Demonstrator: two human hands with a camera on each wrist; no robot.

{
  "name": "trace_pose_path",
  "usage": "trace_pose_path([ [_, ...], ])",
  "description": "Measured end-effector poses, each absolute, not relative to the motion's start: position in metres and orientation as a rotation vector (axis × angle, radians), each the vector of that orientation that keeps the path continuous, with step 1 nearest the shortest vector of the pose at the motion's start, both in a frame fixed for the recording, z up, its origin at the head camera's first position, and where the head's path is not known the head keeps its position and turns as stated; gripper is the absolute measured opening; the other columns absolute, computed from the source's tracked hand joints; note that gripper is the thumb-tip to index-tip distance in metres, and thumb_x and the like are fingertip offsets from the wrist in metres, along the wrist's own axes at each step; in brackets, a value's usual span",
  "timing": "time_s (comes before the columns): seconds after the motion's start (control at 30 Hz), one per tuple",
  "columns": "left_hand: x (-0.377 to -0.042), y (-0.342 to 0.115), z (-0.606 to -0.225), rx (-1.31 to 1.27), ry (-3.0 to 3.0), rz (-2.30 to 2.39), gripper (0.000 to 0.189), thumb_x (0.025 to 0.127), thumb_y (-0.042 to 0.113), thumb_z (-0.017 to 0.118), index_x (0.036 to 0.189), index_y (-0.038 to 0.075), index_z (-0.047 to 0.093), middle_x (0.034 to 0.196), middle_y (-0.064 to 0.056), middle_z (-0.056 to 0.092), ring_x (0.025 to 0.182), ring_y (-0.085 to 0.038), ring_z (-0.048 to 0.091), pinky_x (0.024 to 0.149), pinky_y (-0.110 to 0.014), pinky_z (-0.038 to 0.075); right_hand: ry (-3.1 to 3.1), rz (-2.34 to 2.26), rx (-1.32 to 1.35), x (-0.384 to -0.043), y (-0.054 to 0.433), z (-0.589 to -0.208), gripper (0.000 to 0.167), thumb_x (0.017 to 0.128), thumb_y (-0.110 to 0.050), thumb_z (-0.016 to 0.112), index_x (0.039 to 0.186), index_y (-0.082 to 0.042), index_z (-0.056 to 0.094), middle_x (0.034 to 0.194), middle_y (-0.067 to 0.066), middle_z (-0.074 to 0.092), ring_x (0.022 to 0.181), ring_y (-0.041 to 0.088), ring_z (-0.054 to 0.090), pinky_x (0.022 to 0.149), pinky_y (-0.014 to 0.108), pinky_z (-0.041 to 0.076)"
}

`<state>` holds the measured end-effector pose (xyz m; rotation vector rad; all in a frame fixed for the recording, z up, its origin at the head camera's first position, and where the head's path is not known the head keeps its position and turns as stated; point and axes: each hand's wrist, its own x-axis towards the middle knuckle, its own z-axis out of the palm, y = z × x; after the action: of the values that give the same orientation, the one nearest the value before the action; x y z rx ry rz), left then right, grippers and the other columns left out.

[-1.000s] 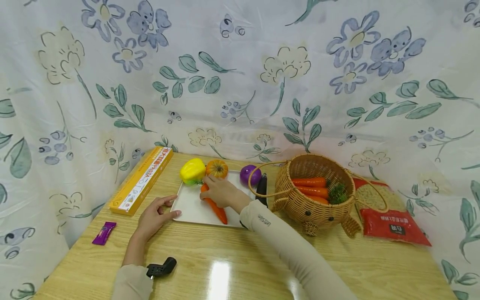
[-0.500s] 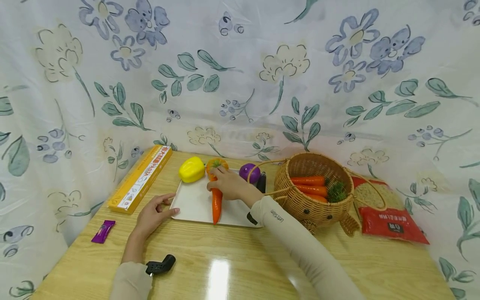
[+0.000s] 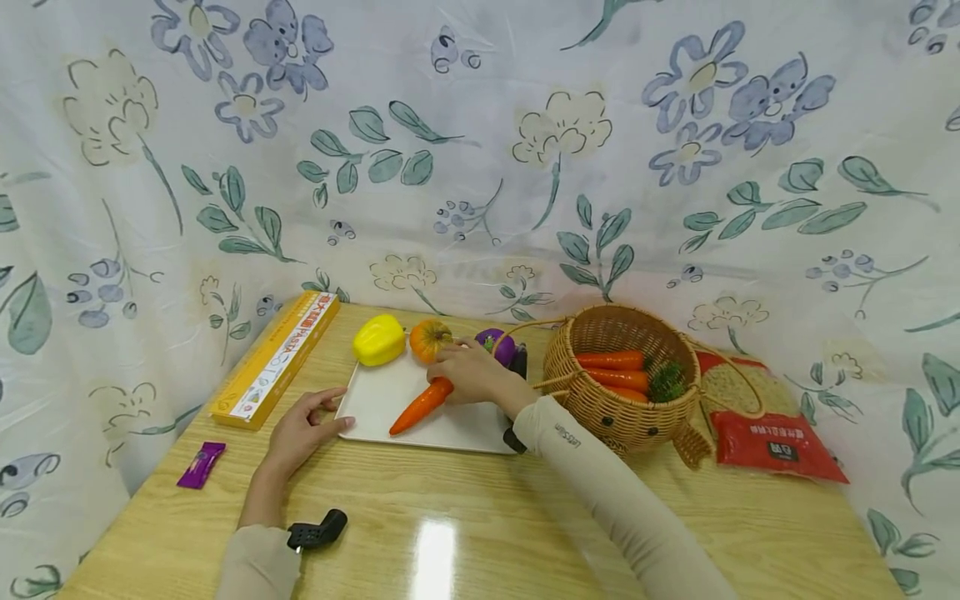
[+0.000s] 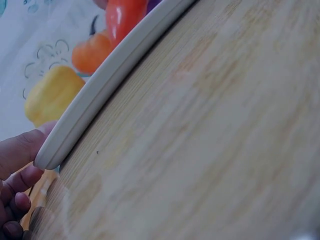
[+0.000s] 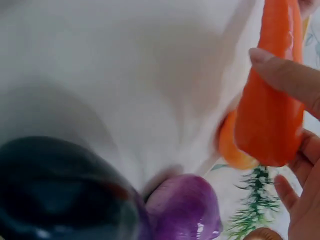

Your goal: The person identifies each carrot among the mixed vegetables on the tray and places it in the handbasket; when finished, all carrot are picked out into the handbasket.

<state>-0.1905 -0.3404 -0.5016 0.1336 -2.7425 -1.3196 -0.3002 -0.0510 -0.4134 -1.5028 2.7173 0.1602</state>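
My right hand (image 3: 476,375) holds an orange carrot (image 3: 420,408) above the white tray (image 3: 363,408), its tip pointing front-left. In the right wrist view the thumb lies across the carrot (image 5: 272,110), and green leafy tops (image 5: 255,200) hang at its thick end. My left hand (image 3: 300,429) grips the tray's front left corner; thumb and fingers meet its rim (image 4: 75,120) in the left wrist view. Along the tray's back are a yellow bell pepper (image 3: 378,340) and a small orange pumpkin (image 3: 430,340). A purple onion (image 3: 501,347) and a dark eggplant (image 5: 60,185) lie at its right, partly hidden.
Right of the tray stands a wicker basket (image 3: 622,427) with several carrots (image 3: 611,377) inside; its handle leans toward the tray. A red noodle bag (image 3: 780,450) lies behind it. At left are a yellow pasta box (image 3: 277,358) and a small purple packet (image 3: 201,465).
My right hand has lifted the carrot off the tray and moved right with it, and the carrot's tip has swung from front-right to front-left. My left hand has stayed at the tray corner.
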Motion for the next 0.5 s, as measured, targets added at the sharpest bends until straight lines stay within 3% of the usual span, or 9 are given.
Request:
trace_pose_path([
  [0.23, -0.191, -0.340, -0.499, 0.128, -2.753, -1.321, 0.059, 0.087, 0.040, 0.075, 0.139, 0.017, 0.058, 0.113, -0.009, 0.056, 0.077, -0.012, 0.040, 0.067, -0.029, 0.031, 2.665, -0.110, -1.430, -0.298, -0.040, -0.412, 0.038, 0.083, -0.034, 0.080, 0.117, -0.021, 0.069, 0.112, 0.000, 0.061, 0.094, 0.014, 0.056, 0.088, 0.033, 0.047],
  [0.5, -0.190, -0.338, -0.498, 0.133, -2.761, -1.319, 0.060, 0.088, 0.040, 0.075, 0.140, 0.016, 0.057, 0.114, -0.009, 0.055, 0.077, -0.012, 0.040, 0.067, -0.029, 0.030, 2.659, -0.300, -1.385, -0.290, -0.034, -0.411, 0.040, 0.083, -0.036, 0.081, 0.118, -0.020, 0.070, 0.113, -0.001, 0.061, 0.089, 0.011, 0.054, 0.082, 0.028, 0.045],
])
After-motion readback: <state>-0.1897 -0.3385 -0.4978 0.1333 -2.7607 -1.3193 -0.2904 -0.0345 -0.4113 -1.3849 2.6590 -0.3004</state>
